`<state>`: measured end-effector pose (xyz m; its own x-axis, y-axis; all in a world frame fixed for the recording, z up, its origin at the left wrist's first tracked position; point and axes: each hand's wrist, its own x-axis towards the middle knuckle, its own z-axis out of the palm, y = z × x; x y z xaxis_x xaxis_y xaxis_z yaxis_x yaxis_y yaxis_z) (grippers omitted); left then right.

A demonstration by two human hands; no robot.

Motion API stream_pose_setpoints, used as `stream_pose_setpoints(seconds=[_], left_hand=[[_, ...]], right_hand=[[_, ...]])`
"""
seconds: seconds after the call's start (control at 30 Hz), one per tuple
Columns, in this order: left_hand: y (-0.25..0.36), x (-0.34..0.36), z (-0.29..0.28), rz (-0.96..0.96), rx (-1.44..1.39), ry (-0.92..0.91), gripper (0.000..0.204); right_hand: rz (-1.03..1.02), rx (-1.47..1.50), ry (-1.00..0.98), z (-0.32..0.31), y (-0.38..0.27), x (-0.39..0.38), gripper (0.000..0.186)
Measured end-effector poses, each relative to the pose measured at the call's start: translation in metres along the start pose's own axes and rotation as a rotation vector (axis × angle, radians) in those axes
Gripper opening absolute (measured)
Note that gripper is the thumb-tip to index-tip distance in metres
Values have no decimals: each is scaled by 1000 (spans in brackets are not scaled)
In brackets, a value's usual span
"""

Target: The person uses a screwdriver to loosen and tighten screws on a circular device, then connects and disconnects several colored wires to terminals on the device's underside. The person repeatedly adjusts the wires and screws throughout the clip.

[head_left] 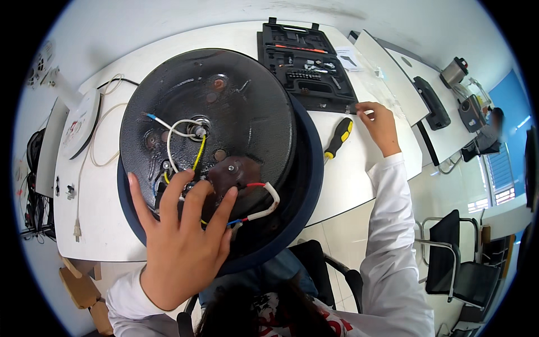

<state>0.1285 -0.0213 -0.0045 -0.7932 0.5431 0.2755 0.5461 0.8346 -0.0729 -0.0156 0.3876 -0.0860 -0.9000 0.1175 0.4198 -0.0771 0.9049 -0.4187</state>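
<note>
A round black metal appliance base (252, 106) lies with its wired side up on a larger dark blue round body (311, 168). My left hand (185, 241) rests over its near edge, fingers spread across the wiring and a small black part mostly hidden under them. A white wire (169, 147) with a blue tip and a yellow-green wire (200, 151) come out of the centre hole. A white-sleeved wire (272, 205) with a red end loops beside my fingers. My right hand (380, 128) is at the near right corner of a black tool case (337, 106), thumb and forefinger pinched; what they hold is unclear.
A yellow and black screwdriver (339, 137) lies between the appliance and my right forearm. The case stands open with bits and sockets. At left are a white device (84, 123) and a cord with a plug (77, 230). Chairs (463, 264) stand at right; a person (491, 132) sits farther off.
</note>
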Motion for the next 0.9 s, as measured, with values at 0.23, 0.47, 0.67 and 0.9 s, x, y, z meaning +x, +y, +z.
stream_pose_setpoints(seconds=[0.23,0.47,0.67,0.9], left_hand=[[-4,-3,3,-14,-50,-17,52],[-6,-6,7,-20,-65,-4,52],[-6,-7,8,-10,-62,17,51],[-8,-9,12,0,-52,42,50]], right_hand=[[146,-286,61,31,-18,4,32],[188,-55,67,38,5,7,24],[138,96,136,31,9,5,19],[-23,602,78,-14,-94,-31,10]])
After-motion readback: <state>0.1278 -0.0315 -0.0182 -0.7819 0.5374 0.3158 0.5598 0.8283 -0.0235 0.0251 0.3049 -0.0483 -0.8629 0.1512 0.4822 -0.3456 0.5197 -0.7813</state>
